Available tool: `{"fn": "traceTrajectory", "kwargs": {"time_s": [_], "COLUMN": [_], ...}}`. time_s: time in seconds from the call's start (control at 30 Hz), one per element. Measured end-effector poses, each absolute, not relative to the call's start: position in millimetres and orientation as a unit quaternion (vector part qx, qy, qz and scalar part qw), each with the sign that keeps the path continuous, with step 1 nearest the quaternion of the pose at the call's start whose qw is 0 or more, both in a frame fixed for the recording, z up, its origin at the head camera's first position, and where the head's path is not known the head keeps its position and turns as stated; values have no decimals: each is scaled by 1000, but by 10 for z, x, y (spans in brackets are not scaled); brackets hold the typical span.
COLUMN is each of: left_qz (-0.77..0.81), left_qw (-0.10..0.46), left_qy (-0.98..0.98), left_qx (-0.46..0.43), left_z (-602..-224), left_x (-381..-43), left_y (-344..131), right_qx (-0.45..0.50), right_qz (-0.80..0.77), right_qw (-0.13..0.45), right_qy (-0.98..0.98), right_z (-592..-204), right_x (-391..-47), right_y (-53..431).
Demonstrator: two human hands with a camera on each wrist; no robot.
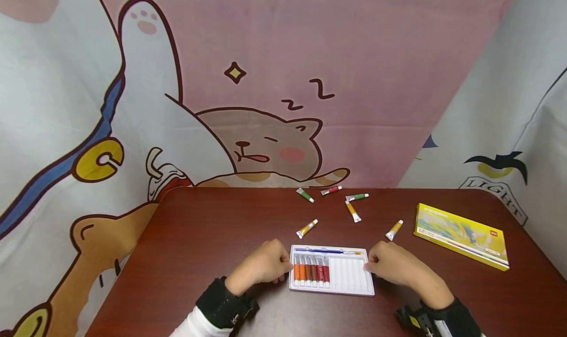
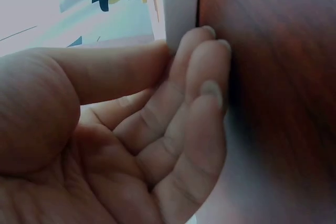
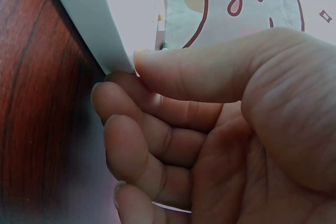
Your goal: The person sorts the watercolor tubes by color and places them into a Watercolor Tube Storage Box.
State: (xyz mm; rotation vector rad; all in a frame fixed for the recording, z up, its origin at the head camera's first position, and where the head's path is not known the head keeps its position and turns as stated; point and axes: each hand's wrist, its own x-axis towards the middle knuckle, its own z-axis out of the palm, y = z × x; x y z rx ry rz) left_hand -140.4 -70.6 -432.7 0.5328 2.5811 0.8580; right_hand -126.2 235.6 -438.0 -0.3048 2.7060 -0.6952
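A white plastic paint tray [image 1: 350, 274] lies on the table between both hands. My left hand [image 1: 266, 261] pinches its left edge, thumb on the top rim and curled fingers at the side, close to the tabletop. At the opposite edge my right hand [image 1: 394, 264] grips the tray the same way, as the right wrist view shows the thumb [image 3: 184, 74] over the rim. Several paint tubes [image 1: 311, 272], orange through brown to dark red, fill the tray's left slots; the right slots hold none. Along the tray's top groove runs a blue-handled paintbrush [image 1: 321, 251].
Beyond the tray lie loose tubes: two green [image 1: 305, 195] [image 1: 357, 197], one red [image 1: 331, 190] and three yellow [image 1: 307, 229] [image 1: 353, 211] [image 1: 394, 230]. A yellow paint box [image 1: 462, 236] rests at the right. Behind the dark wooden table [image 1: 199, 238] hangs a cartoon-printed cloth [image 1: 354, 81].
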Motion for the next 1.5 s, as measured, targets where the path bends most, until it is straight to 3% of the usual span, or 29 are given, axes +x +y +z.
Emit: {"fn": "traceTrajectory", "kwargs": {"time_s": [0.67, 0.8, 1.0, 1.1, 1.23, 1.5], "left_qz": [302, 303, 300, 302, 306, 310], "left_qw": [192, 195, 198, 202, 207, 215], "left_qy": [913, 912, 912, 911, 907, 905], "left_qx": [194, 195, 196, 198, 200, 196], "left_z": [-4364, -4379, -4397, -4385, -4378, -4393], "left_x": [-1447, -1451, -1463, -1464, -1466, -1477], "left_y": [-720, -727, -743, -723, -710, -745], "right_qx": [-114, -133, -202, -250, -280, -294], "right_qz": [-207, -176, -116, -69, -27, -15], "right_qw": [158, 106, -56, -109, -119, -86], "right_qy": [959, 970, 971, 960, 952, 952], "right_z": [-4322, -4215, -4165, -4257, -4351, -4381], "right_x": [-1307, -1445, -1892, -2121, -2338, -2628], "right_y": [2366, 2307, 2140, 2102, 2068, 1898]}}
